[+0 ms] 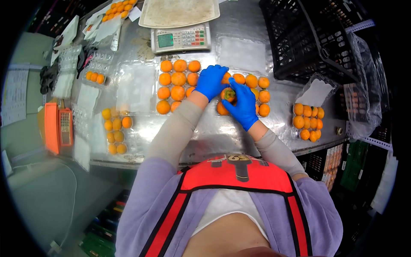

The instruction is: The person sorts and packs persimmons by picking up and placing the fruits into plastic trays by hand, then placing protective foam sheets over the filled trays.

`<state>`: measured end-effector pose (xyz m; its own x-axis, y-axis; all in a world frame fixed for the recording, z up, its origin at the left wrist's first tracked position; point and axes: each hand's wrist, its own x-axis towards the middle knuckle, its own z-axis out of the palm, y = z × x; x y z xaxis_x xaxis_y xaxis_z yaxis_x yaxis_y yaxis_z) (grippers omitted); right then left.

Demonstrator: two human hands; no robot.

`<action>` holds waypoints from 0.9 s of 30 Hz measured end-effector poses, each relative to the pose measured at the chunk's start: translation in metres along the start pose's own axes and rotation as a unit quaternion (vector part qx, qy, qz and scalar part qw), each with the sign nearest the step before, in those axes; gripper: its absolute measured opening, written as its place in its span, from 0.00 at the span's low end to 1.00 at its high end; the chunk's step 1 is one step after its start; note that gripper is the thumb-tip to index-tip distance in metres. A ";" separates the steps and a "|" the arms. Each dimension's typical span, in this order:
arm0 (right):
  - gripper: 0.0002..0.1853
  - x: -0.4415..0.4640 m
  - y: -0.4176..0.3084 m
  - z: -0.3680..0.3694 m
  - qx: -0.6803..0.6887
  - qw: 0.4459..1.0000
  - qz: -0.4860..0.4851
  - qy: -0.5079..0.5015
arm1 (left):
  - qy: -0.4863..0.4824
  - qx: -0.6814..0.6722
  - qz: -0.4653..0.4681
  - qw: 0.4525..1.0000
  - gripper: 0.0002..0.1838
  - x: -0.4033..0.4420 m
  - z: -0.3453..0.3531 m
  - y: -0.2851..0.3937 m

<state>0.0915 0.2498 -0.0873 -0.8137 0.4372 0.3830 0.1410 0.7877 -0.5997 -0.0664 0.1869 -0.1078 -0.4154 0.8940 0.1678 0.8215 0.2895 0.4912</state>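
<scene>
My right hand (244,104), in a blue glove, is closed around an orange persimmon (227,94) with its green calyx facing up. It is over the left side of a clear plastic tray (270,85) with persimmons in rows. My left hand (211,82), also blue-gloved, curls its fingers about another persimmon (225,78) at that tray's far left corner. My left wrist and hand cover part of a second clear tray (157,95) of persimmons. Both hands are close together, and some fruit beneath them is hidden.
A digital scale (182,39) stands behind the trays. At the back right is a black crate (308,43). Smaller fruit packs lie at right (308,122) and left (115,130). An orange scale (52,128) sits on the far left. Plastic bagging (364,90) hangs at right.
</scene>
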 end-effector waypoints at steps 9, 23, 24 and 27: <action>0.36 0.004 -0.007 -0.001 0.016 1.000 0.004 -0.016 | 0.158 -0.338 -0.098 0.923 0.29 -0.023 -0.038 0.017; 0.27 0.018 -0.015 -0.011 0.051 0.997 0.030 -0.058 | 0.116 -0.633 -0.079 0.761 0.32 -0.064 -0.104 0.060; 0.27 0.021 -0.021 -0.018 0.050 0.997 0.031 -0.058 | 0.114 -0.633 -0.078 0.761 0.32 -0.064 -0.103 0.061; 0.26 0.029 -0.046 -0.045 0.312 0.944 0.102 -0.038 | 0.125 -0.676 -0.062 0.724 0.31 -0.063 -0.099 0.062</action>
<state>0.0869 0.2455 -0.0171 -0.8469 0.5011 0.1779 -0.0414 0.2715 -0.9615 -0.0283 0.1144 -0.0037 -0.6489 0.7517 0.1177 -0.2900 -0.3873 0.8751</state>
